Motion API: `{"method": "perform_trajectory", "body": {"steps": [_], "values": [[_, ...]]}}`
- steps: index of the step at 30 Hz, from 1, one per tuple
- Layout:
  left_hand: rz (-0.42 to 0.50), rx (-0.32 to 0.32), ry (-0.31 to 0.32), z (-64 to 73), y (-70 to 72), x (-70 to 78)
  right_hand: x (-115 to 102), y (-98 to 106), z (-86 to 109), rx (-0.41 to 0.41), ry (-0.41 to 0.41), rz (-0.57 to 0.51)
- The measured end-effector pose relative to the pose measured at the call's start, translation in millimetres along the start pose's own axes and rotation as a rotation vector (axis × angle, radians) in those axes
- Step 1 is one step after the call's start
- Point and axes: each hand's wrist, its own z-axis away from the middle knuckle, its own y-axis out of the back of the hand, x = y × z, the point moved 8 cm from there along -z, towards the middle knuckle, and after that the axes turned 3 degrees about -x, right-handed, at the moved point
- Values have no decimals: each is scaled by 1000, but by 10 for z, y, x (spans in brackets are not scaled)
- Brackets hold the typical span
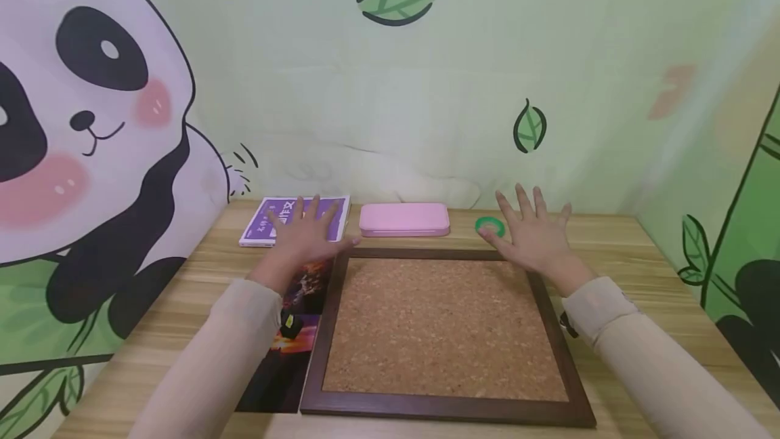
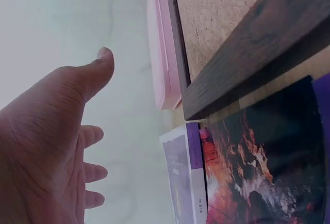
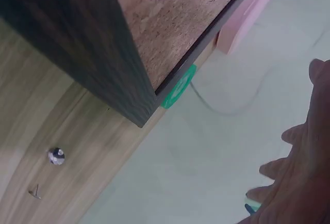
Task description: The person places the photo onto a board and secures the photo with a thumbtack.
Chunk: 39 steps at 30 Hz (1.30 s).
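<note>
My left hand [image 1: 305, 236] hovers with spread fingers over the purple-and-white book [image 1: 258, 227] at the back left and holds nothing. On the other side my right hand [image 1: 536, 239], also with fingers spread and nothing in it, is over the far right corner of a cork board [image 1: 445, 330]. The board lies flat and has a dark brown wooden frame. A green ring like a tape roll [image 1: 501, 223] sits just behind the board, partly overlapped by my right thumb. Between the hands, a pink case [image 1: 404, 219] lies beyond the frame.
A dark picture sheet with fiery colours [image 2: 247, 157] lies along the board's left side, partly behind my left forearm. Right of the board are a small shiny metal piece [image 3: 56, 156] and a thin bent pin [image 3: 34, 191]. A panda-printed wall cloth [image 1: 426, 87] hangs behind the table.
</note>
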Motion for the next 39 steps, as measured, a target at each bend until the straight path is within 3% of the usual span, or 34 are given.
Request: {"method": "perform_trajectory", "body": {"steps": [9, 18, 23, 27, 32, 35, 39], "values": [[90, 20, 18, 87, 19, -226, 114, 94, 82, 12, 69, -89], [270, 10, 123, 271, -48, -799, 583, -37, 293, -57, 149, -369], [408, -76, 195, 392, -226, -1048, 868, -183, 485, -140, 160, -450], [493, -126, 209, 403, -396, -1080, 1020, -302, 607, -220, 96, -467], [467, -53, 195, 347, -470, -1032, 1071, -399, 672, -273, 66, -491], [447, -16, 202, 324, -500, -1024, 1065, -438, 690, -267, 72, -507], [491, 11, 196, 315, -539, -1047, 1039, -474, 687, -245, 87, -514]]}}
